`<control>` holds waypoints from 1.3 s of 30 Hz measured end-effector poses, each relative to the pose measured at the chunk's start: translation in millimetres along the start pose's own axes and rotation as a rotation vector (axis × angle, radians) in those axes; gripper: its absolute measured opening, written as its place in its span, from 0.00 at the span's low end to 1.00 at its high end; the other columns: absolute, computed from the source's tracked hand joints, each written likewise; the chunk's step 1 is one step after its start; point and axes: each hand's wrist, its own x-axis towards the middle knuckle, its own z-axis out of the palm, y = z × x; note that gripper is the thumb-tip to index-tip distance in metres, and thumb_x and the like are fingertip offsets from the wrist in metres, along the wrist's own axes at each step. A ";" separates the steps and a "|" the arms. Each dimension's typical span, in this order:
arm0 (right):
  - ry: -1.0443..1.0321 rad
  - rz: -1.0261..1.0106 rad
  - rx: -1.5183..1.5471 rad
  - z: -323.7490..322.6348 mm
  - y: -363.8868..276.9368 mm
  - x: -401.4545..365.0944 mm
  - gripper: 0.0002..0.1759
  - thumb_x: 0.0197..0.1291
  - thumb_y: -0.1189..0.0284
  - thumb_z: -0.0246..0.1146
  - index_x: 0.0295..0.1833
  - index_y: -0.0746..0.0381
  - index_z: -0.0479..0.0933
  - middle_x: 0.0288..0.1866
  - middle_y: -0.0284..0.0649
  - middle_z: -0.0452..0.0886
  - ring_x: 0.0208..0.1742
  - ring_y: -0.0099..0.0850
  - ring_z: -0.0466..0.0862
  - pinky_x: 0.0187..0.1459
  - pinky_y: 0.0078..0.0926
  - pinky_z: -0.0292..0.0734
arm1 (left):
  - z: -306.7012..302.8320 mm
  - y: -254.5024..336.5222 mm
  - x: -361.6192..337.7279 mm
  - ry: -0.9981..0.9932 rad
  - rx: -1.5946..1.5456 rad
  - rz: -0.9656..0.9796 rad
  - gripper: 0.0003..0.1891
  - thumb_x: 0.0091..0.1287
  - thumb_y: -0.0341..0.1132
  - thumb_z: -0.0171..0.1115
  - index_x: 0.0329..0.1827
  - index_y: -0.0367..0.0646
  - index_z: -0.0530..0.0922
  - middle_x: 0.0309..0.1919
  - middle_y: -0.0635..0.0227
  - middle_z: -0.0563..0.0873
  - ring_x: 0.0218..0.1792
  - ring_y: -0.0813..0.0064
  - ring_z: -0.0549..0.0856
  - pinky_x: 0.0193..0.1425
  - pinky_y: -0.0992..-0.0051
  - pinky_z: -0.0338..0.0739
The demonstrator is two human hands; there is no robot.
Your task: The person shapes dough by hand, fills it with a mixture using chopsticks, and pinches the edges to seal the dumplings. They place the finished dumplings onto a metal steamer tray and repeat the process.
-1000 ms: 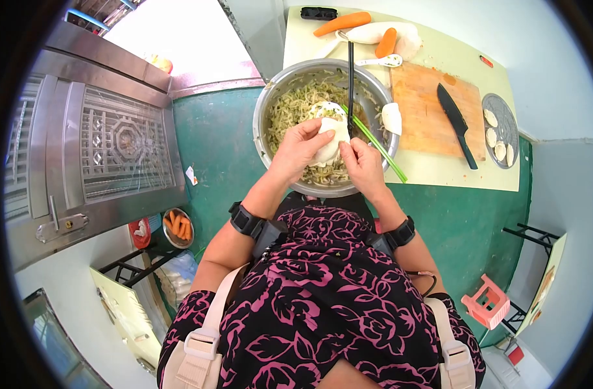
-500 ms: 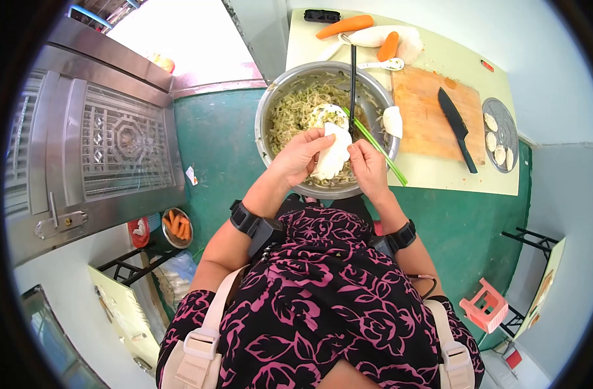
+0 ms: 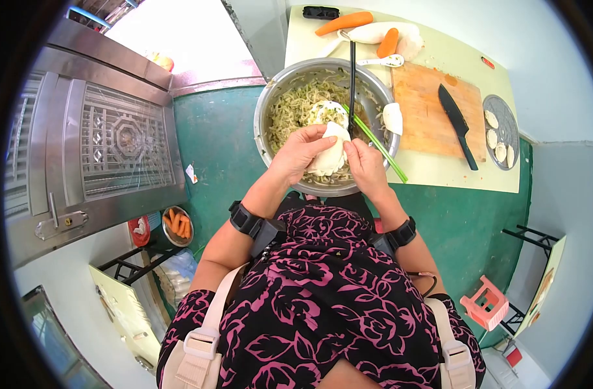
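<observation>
A folded white dough piece (image 3: 332, 150) is held between both hands over the front of a large metal bowl (image 3: 265, 104). My left hand (image 3: 301, 154) grips its left side, thumb on top. The fingers of my right hand (image 3: 366, 167) pinch its right edge. Shredded green filling (image 3: 287, 113) fills much of the bowl, and a white round dish (image 3: 327, 113) with some filling lies in it. Black chopsticks (image 3: 353, 78) and green sticks (image 3: 381, 146) rest in the bowl, behind and beside my right hand. Another white dough piece (image 3: 392, 119) sits at the bowl's right rim.
Right of the bowl, a black knife (image 3: 453, 117) lies on a wooden board (image 3: 416, 110). Several dough pieces are on a round grey tray (image 3: 512, 120). Carrots (image 3: 344, 23), a white radish (image 3: 374, 34) and a white spoon (image 3: 390, 61) lie behind. A pink stool (image 3: 486, 303) stands lower right.
The dough piece has turned and looks wider between my hands. My right fingers have moved slightly down along its right edge. The bowl and chopsticks appear slightly higher in view.
</observation>
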 end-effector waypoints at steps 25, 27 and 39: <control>-0.084 0.155 0.377 3.3 12.5 -0.8 0.16 0.59 0.64 0.55 0.27 0.66 0.69 0.16 0.32 0.68 0.20 0.18 0.63 0.21 0.19 0.61 | -10.2 2.4 2.2 -0.065 -0.097 -0.105 0.12 0.61 0.33 0.55 0.46 0.37 0.74 0.34 0.70 0.81 0.31 0.83 0.81 0.33 0.84 0.76; -0.085 0.142 0.348 1.6 8.8 -0.7 0.16 0.59 0.65 0.55 0.26 0.67 0.69 0.16 0.34 0.67 0.20 0.20 0.62 0.22 0.20 0.61 | -8.5 2.0 1.9 -0.061 -0.086 -0.092 0.12 0.61 0.33 0.55 0.46 0.37 0.74 0.35 0.70 0.81 0.32 0.83 0.81 0.34 0.84 0.77; -0.005 0.059 0.228 1.2 3.5 -3.9 0.15 0.58 0.69 0.55 0.23 0.68 0.69 0.13 0.40 0.67 0.16 0.23 0.63 0.20 0.24 0.61 | -4.6 0.5 0.5 -0.156 0.243 0.021 0.16 0.59 0.30 0.57 0.50 0.33 0.71 0.34 0.68 0.80 0.32 0.83 0.79 0.37 0.84 0.74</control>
